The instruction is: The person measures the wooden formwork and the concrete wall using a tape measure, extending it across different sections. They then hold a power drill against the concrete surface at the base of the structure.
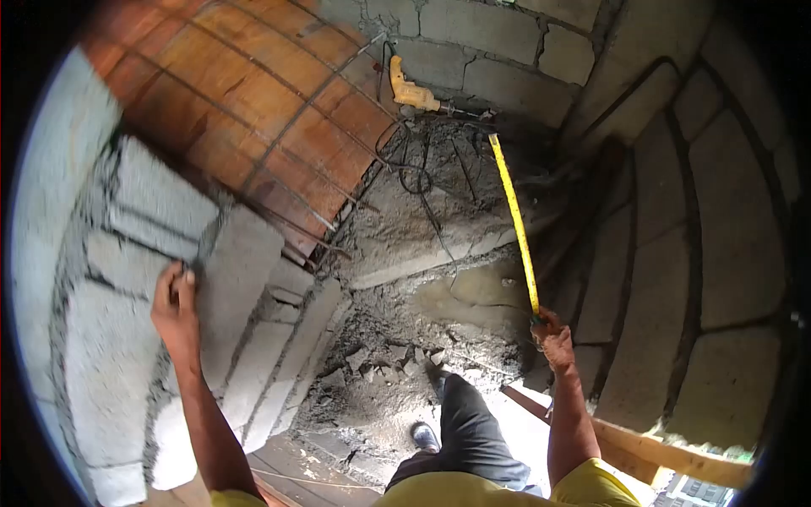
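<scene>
The right hand is closed on the near end of a yellow tape measure, whose blade runs forward from the fist over the rough floor. The grip at this end presumably steadies the blade, leaving its far end free to reach forward; that end lies just beside the bit of a yellow drill, though whether it touches anything below cannot be told. The left hand is raised in front of the block wall on the person's left, perhaps for balance on uneven footing. Its fingers are bent with the tips near one another; whether they meet, pinch something small or touch the blocks cannot be told. The drill rests on its side by the far block wall, apparently set there out of the way of the feet, its dark cable looped across the floor. The tape's blade is bright, narrow and nearly straight, tilted slightly across the view, with a paler tip; its markings are too small to read. Its case is mostly hidden by the fist, with only a dark part showing.
</scene>
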Motion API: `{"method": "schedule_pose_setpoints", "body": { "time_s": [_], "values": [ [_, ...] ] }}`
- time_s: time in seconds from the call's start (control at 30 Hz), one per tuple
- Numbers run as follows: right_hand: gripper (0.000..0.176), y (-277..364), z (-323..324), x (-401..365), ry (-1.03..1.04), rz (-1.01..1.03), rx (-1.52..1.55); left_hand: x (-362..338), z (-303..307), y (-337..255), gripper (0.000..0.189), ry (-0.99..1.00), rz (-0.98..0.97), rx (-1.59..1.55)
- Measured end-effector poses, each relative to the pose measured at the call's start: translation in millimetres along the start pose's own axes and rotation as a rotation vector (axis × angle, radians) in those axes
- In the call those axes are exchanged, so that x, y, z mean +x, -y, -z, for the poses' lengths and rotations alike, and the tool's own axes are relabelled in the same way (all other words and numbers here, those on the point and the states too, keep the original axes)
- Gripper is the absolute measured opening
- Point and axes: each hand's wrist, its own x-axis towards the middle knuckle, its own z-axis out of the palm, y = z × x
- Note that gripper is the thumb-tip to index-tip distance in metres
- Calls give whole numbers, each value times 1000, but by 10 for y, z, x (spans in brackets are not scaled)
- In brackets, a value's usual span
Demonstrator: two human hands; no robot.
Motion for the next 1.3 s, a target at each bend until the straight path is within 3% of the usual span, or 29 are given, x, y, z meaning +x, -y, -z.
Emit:
{"method": "schedule_pose_setpoints", "body": {
  "time_s": [0.07,0.2,0.3,0.37,0.57,0.67,0.73,0.8,0.87,0.9,0.93,0.97,1.03,1.07,1.1,1.17,1.3],
  "values": [
    [39,253,-74,55,34,-47,102,29,-27,-19,28,0,120,-142],
    [36,354,-228,134,88,-32,-37,96,7,101,24,31,157,-235],
    [36,444,-241,151,133,39,109,107,11,47,23,40,198,-274],
    [35,664,-219,51,112,-47,-97,110,4,100,22,13,174,-291],
    [38,1249,-275,-180,96,-109,58,150,98,72,26,42,129,-210],
    [39,1429,-436,-312,181,34,382,148,143,20,27,107,222,-149],
    [39,1892,-602,-538,156,-57,145,143,145,109,29,130,191,-214],
    [37,2000,-732,-796,189,-16,259,163,171,52,30,123,208,-304],
    [37,2324,-894,-999,186,11,-165,200,219,-107,31,206,193,-224],
    [37,2558,-1026,-1105,182,13,-155,173,205,-176,31,320,198,-278],
    [39,2776,-1175,-1204,253,-21,-140,122,180,-223,34,426,48,-240],
    [40,2894,-1297,-1270,325,-54,-124,47,162,-405,35,613,215,-451],
    [44,2938,-1484,-1290,414,-1,-47,-44,16,-658,35,952,332,-639],
    [46,3000,-1593,-1291,509,-21,66,-112,-113,-720,37,995,253,-749],
    [48,3073,-1704,-1282,602,-41,177,-69,-127,-892,37,1105,364,-840],
    [48,3422,-1908,-1255,621,28,3,102,-101,-1231,37,1213,423,-839],
    [44,3804,-2151,-1208,593,70,-175,263,-398,-1278,33,1123,453,-860]
  ]
}}
